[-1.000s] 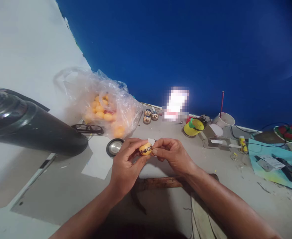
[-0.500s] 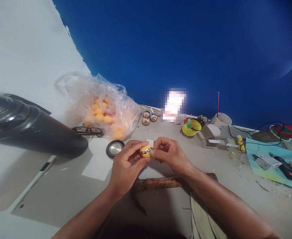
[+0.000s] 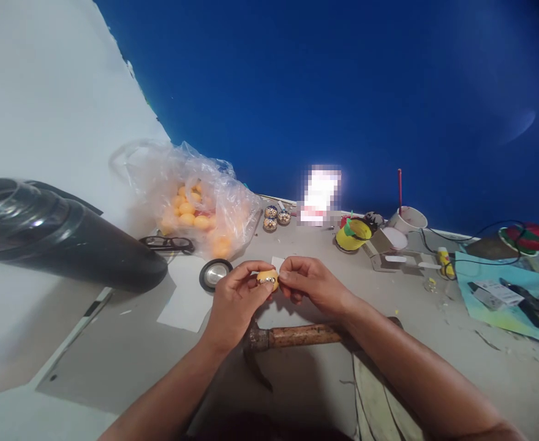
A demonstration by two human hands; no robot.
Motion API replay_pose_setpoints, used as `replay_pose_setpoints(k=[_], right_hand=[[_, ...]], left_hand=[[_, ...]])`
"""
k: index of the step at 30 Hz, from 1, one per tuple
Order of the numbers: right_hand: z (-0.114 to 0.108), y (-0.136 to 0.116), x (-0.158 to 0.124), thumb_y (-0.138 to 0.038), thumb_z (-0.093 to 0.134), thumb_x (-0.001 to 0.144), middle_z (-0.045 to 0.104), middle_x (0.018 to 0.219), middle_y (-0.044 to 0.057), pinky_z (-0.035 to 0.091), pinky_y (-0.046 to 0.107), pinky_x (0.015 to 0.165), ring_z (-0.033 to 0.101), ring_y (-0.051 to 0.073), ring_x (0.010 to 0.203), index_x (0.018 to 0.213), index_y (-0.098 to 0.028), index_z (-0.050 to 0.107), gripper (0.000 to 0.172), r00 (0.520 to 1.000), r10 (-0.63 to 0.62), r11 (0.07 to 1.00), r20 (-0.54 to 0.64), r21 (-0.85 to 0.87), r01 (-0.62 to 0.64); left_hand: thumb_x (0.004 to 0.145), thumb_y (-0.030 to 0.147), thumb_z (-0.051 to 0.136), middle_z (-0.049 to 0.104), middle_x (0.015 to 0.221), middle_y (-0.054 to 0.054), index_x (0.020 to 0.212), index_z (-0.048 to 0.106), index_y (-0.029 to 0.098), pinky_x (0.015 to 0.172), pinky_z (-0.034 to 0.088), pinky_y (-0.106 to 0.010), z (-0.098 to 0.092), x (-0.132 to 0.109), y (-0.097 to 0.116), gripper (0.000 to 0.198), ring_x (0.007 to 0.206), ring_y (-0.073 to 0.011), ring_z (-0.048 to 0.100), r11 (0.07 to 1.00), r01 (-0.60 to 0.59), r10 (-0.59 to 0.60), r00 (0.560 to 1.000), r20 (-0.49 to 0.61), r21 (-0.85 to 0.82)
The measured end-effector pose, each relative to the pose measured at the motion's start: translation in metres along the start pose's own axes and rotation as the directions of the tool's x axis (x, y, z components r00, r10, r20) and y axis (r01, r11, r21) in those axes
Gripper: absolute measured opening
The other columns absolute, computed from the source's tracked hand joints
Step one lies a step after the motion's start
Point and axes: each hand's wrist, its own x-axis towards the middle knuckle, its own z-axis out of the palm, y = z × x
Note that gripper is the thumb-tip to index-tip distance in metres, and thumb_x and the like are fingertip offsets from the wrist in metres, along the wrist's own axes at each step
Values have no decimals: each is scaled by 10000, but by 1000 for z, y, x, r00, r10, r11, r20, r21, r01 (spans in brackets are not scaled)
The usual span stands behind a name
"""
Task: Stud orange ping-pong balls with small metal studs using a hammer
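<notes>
Between the thumb and fingers of my left hand is a small orange ball with a row of shiny metal studs across it. The fingertips of my right hand are pinched together at the ball's right edge; whatever they hold is too small or hidden to tell. Below both hands lies a hammer with a wooden handle, its claw head to the left. A round metal dish with a black rim sits just left of my left hand. Behind, a few stud-covered balls stand grouped.
At the back left, a clear plastic bag holds several orange balls. Glasses and a large dark cylinder are on the left. To the right are a yellow cup, a white cup, and blue paper with tools on it.
The ball has turned in my left hand, whose thumb now lies nearer the studs. My right thumb has shifted from the stud row to the ball's right edge.
</notes>
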Motion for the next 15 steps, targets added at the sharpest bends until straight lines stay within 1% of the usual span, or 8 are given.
replay_pose_setpoints(k=[3, 6, 8, 10, 13, 15], right_hand=[[-2, 0, -1, -526, 722, 854, 631, 656, -14, 397, 212, 506, 501, 84, 528, 785, -165, 631, 378, 1000, -25, 995, 2, -92, 25], [-6, -3, -2, -509, 707, 866, 633, 664, -16, 388, 218, 508, 505, 88, 534, 779, -170, 625, 360, 997, -60, 984, -53, -174, 50], [-8, -5, -2, -494, 695, 875, 641, 668, -12, 387, 224, 514, 508, 92, 538, 772, -171, 622, 347, 993, -86, 973, -83, -222, 66], [-9, -8, -2, -480, 684, 878, 643, 665, -10, 387, 228, 517, 504, 93, 533, 768, -173, 620, 332, 989, -115, 963, -99, -255, 86], [-11, -15, -3, -446, 669, 876, 645, 660, -9, 383, 233, 519, 499, 98, 530, 777, -175, 621, 293, 984, -136, 942, -118, -323, 91], [-12, -24, -6, -398, 644, 884, 651, 663, -6, 386, 237, 542, 519, 109, 563, 778, -176, 625, 247, 985, -134, 902, -112, -425, 74]], left_hand=[[798, 260, 777, 745, 872, -29, 1014, 757, 193, 680, 553, -235, -1, 0, 1, 227, 731, -131, 658, 1000, -16, 16, 1000, -21, -11], [809, 299, 754, 744, 950, -59, 1088, 763, 195, 699, 561, -267, -1, 0, 2, 298, 804, -165, 664, 997, -6, 7, 1000, 18, -71], [802, 309, 756, 741, 959, -65, 1098, 764, 196, 694, 554, -274, 0, 1, 2, 317, 811, -171, 658, 997, -2, 5, 1000, 27, -83], [780, 298, 773, 739, 927, -54, 1044, 771, 199, 670, 535, -268, 0, 1, 1, 282, 766, -158, 643, 999, 4, -4, 1000, -8, -51], [751, 279, 790, 733, 876, -42, 966, 781, 194, 660, 513, -273, 0, 3, -1, 231, 728, -152, 629, 999, 2, 2, 997, -80, 41], [770, 299, 777, 732, 885, -49, 1006, 785, 193, 685, 514, -285, -1, 3, -2, 259, 756, -163, 635, 997, -28, 33, 997, -74, 73]])
